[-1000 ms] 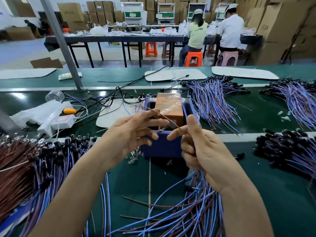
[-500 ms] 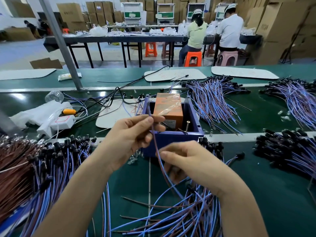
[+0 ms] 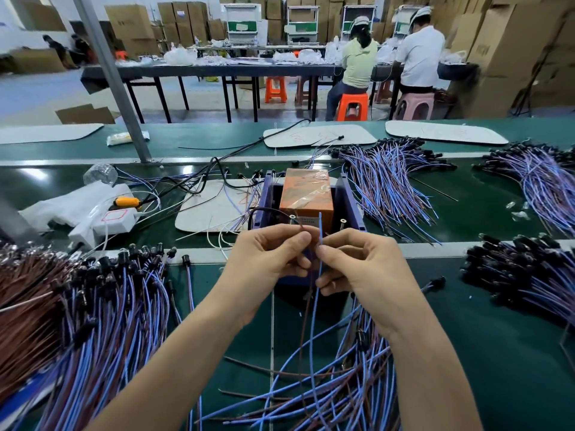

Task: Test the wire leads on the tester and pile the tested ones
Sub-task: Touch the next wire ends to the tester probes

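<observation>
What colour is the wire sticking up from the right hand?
The wire is blue, clearest in the head view.

Hidden behind the left hand (image 3: 267, 262) and right hand (image 3: 364, 269): most of the near wall of the tester (image 3: 353, 197). Cannot read the label on the orange block (image 3: 306, 191) inside it: too small. Lost inside the left hand's pinch: a short stretch of the brown wire (image 3: 306, 300); likewise the blue wire (image 3: 320, 227) inside the right hand's pinch. Cannot follow either wire's lower end into the near pile (image 3: 348, 390), itself cut by the bottom edge. Cut by the left edge: the left pile (image 3: 102, 306). Cut by the right edge: the right pile (image 3: 529, 275) and the far pile (image 3: 541, 178). Blurred beyond reading: print on the cardboard boxes (image 3: 504, 48).
</observation>
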Tool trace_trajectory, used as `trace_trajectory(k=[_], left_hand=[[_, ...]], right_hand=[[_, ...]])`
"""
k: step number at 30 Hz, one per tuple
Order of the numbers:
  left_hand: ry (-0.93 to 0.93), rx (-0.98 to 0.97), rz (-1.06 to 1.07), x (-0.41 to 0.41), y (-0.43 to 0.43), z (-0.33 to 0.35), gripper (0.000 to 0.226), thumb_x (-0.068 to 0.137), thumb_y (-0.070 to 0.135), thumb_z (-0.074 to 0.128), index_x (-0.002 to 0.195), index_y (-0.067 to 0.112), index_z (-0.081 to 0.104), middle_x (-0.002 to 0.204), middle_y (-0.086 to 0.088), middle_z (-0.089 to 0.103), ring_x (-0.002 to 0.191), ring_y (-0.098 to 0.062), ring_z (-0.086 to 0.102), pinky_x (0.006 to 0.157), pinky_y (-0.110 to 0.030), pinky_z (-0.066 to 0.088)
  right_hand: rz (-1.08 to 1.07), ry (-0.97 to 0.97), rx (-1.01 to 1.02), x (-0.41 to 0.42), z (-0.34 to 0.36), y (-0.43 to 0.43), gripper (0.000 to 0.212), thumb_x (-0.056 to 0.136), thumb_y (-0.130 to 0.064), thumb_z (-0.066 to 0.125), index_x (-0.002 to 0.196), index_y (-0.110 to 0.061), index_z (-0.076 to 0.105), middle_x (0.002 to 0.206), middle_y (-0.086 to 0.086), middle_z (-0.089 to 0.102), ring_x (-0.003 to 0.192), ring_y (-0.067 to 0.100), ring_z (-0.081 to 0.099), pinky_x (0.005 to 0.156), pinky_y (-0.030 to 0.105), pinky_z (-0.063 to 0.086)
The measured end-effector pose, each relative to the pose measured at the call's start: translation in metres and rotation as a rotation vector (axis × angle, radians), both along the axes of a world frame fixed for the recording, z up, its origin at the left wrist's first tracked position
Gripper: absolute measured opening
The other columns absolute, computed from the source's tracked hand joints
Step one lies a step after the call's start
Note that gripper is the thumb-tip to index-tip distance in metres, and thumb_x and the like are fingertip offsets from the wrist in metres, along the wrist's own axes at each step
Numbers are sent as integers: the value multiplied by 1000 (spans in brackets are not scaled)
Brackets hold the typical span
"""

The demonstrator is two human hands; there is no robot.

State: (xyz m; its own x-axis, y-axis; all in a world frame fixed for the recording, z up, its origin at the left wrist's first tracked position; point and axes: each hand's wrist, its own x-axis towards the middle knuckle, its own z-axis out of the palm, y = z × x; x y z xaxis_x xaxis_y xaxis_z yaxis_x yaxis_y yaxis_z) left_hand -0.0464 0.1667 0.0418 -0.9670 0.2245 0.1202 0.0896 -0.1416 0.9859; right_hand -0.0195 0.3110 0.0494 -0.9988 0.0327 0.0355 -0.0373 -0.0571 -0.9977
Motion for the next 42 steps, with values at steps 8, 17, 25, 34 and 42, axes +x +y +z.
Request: trace_trajectory(k=[8, 17, 25, 34, 42], left_hand=[[-184, -228, -27, -14, -10, -4, 32, 99, 17, 49, 79, 2, 69, 64, -9, 67, 47, -11, 57, 47, -19, 49], [-236, -341, 12, -19, -9, -10, 31, 100, 13, 47, 81, -4, 67, 57, -7, 64, 42, -10, 55, 43, -19, 47], [-206, -343, 29, -21, -9, -14, 29, 99, 11, 47, 88, -6, 68, 58, -5, 63, 42, -8, 52, 42, -17, 44], [-199, -348, 31, -24, -11, -19, 30, 100, 13, 47, 86, -2, 69, 58, -3, 64, 44, -8, 53, 43, -17, 44], [-185, -339, 56, -26, -9, -23, 28, 99, 11, 49, 83, -2, 69, 57, -3, 64, 42, -8, 52, 42, -18, 44]], right_hand=[[-128, -199, 178, -12, -18, 31, 20, 91, -1, 54, 73, -2, 63, 47, 6, 59, 34, 15, 51, 35, 21, 40], [-169, -198, 239, -22, -35, 24, 28, 96, -8, 51, 73, -2, 64, 45, 3, 59, 34, 15, 52, 35, 20, 40], [-167, -151, 273, -25, -37, 16, 26, 96, -8, 51, 74, -6, 65, 45, 1, 59, 34, 12, 51, 35, 19, 38], [-148, -137, 284, -25, -39, 22, 23, 95, -10, 53, 77, -8, 68, 47, 1, 59, 35, 12, 49, 36, 20, 38], [-149, -141, 258, -27, -41, 22, 24, 94, -9, 54, 75, -8, 67, 45, 1, 58, 33, 13, 47, 35, 19, 36]])
